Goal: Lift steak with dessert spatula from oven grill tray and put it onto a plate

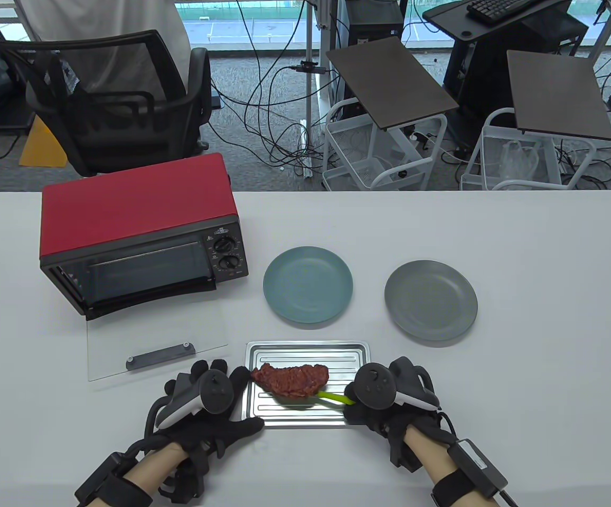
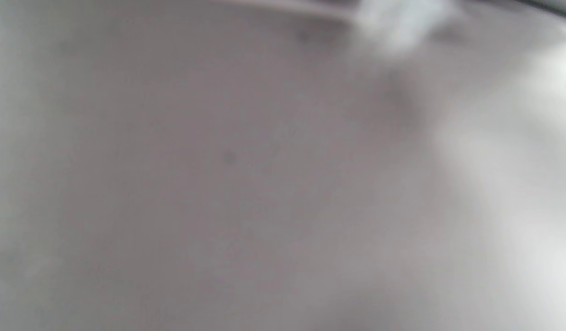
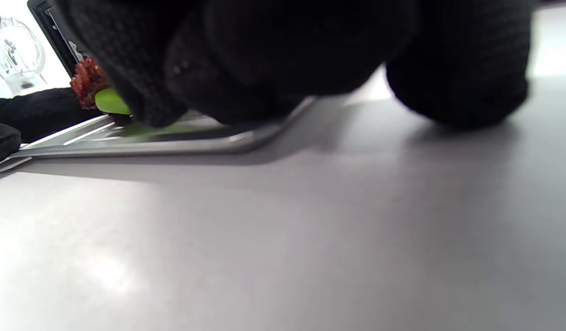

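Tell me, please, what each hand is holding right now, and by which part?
The right hand holds the green spatula by its handle end. The left hand holds nothing; its fingers touch the tray's left edge.

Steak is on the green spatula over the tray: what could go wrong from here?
The steak overhangs the narrow spatula, so it may tip off during the carry. The right hand holds the handle's far end, giving little leverage. The left hand touches the tray edge; if released, the tray might slide.
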Tool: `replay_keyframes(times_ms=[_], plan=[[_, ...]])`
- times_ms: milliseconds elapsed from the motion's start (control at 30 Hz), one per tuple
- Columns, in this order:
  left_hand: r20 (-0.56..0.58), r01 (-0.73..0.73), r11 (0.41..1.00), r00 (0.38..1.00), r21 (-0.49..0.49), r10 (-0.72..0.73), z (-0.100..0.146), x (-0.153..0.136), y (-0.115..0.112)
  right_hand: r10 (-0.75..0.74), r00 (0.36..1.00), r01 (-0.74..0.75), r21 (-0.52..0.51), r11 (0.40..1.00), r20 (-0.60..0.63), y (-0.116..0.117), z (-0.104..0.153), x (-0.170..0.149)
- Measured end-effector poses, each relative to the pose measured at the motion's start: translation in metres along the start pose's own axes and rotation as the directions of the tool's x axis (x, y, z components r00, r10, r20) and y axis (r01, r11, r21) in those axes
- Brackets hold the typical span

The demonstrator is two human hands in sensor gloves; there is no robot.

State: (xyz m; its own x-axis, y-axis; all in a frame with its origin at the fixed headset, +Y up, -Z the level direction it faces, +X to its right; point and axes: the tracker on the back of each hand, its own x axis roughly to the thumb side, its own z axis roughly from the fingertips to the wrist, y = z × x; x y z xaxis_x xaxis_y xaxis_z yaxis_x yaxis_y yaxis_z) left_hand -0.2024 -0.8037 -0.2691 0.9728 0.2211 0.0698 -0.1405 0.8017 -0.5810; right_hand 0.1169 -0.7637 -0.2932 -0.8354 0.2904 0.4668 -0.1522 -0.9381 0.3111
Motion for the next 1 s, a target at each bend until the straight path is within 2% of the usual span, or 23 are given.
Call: replay_keyframes(times_ms=[667,1000], plan=[[0.0,0.0,1.0,1.0,0.0,0.0,0.0,0.0,0.0,-0.052,0.998,0.055,-0.098,0.994,0.032,0.0,0.008,-0.005],[-0.001,0.003,1.0,1.0,-0.003,-0.003,0.0,0.0,0.0,-0.095,0.995,0.1,-0.197,0.975,0.036,-0.016,0.014,-0.004]])
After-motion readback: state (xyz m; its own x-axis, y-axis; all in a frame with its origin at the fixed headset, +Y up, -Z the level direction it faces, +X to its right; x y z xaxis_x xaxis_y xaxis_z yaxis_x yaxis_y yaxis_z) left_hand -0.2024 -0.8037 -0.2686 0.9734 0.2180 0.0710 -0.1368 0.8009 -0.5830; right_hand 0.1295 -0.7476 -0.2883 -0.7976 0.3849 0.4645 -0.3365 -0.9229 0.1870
